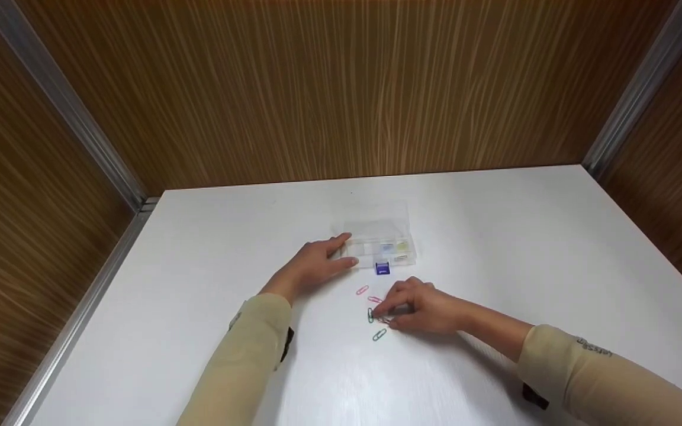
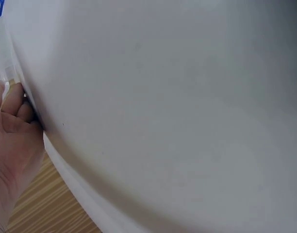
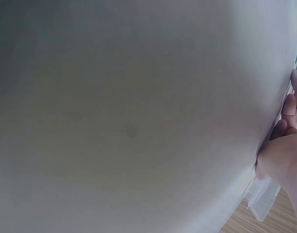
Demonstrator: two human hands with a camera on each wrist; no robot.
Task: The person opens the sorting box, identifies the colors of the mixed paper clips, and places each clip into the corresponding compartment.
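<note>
So the person has both hands out on a white table (image 1: 524, 236) boxed in by wood-grain walls. The left hand (image 1: 311, 266) lies flat with fingers straight, fingertips touching the left end of a small clear plastic organizer box (image 1: 379, 245) sitting around the middle of the table, a bit closer to the far edge. The box has little compartments, and its lid looks flipped open toward the back. A small blue-purple piece (image 1: 382, 268) sits right at the box's front edge.

The right hand (image 1: 421, 307) is curled over a little scatter of paper clips just in front of the box, toward the near edge. Its fingertips are pinched down at a dark green paper clip (image 1: 370, 315). A pink paper clip (image 1: 362, 290) lies just beyond the hand, and a lighter green paper clip (image 1: 379, 335) lies just in front of it.

The wrist views are mostly blurry white tabletop; the right one catches the clear box at its bottom corner.
</note>
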